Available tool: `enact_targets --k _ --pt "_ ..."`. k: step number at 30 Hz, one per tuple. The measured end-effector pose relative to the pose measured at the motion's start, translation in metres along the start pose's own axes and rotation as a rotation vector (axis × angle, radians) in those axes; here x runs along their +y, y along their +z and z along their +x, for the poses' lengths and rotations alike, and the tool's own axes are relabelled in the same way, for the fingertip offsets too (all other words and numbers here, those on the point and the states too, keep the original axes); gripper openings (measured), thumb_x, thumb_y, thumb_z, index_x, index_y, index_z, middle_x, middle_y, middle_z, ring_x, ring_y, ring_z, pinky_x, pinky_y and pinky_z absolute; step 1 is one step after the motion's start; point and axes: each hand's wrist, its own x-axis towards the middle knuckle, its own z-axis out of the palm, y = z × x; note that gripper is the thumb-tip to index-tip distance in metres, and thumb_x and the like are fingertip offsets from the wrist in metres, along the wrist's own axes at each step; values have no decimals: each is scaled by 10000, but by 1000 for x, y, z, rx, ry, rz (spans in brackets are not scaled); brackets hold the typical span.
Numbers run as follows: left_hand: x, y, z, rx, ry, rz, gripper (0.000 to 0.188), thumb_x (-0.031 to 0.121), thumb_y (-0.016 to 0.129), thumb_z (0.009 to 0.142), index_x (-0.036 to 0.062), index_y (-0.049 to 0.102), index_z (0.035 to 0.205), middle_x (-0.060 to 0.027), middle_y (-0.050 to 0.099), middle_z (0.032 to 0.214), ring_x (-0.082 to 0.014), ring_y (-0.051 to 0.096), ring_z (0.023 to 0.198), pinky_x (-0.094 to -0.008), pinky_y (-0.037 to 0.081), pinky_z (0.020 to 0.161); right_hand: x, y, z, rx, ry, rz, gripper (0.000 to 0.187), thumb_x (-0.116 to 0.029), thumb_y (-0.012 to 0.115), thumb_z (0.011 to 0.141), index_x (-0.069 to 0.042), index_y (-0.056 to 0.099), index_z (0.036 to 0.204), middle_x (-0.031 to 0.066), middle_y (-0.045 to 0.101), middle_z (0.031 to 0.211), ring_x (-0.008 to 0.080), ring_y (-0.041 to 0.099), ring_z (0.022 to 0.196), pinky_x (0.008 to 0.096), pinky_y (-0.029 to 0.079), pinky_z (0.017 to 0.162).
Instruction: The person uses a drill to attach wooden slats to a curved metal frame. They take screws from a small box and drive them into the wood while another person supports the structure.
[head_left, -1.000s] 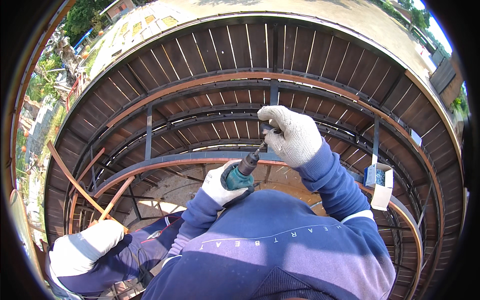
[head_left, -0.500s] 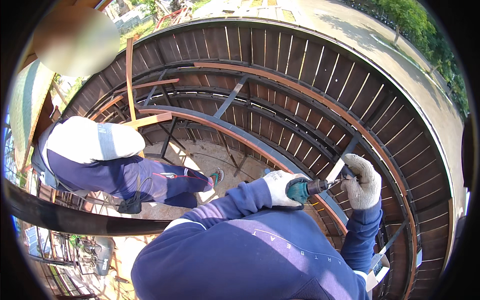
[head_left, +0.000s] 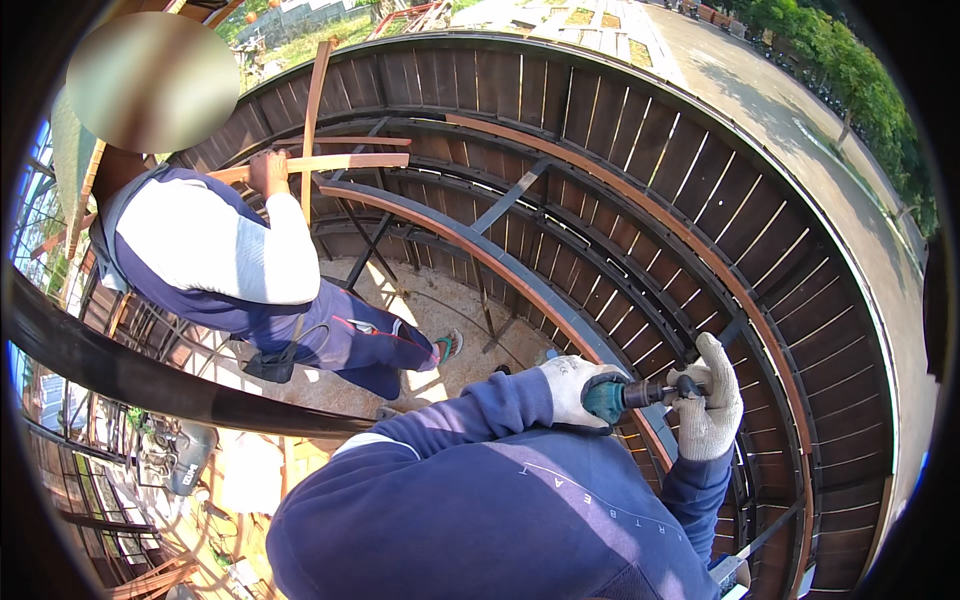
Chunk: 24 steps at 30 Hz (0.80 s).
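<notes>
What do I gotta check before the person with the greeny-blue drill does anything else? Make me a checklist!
1. Left hand holding the drill: ok, wrapped around its body.
2. Gloves on both the person's hands: ok.
3. Right hand away from the drill's front end: not ok, it's right there.
4. Bit fixed tight: cannot tell, the right hand's end is too cluttered.
5. Co-worker's hand away from the drill: ok, it's on a wooden strip.

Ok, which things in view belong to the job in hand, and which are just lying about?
In use, apparently:
teal drill, in the left hand
small dark piece at its tip, in the right hand

Apparently lying about:
dark grey cylinder, lower left
brown strips below it
</notes>
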Motion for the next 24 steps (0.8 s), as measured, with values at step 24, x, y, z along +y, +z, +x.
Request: enact_targets --k 24 --pt "-4 7 12 -127 183 -76 703 362 861 731 111 627 1345 -170 742 1145 -352 719 1073 -422 540 993 -22 7 -34 180 30 -199 1171 -311 927 786 -65 200 1670 252 654 1324 79 642 765 222 528 652"
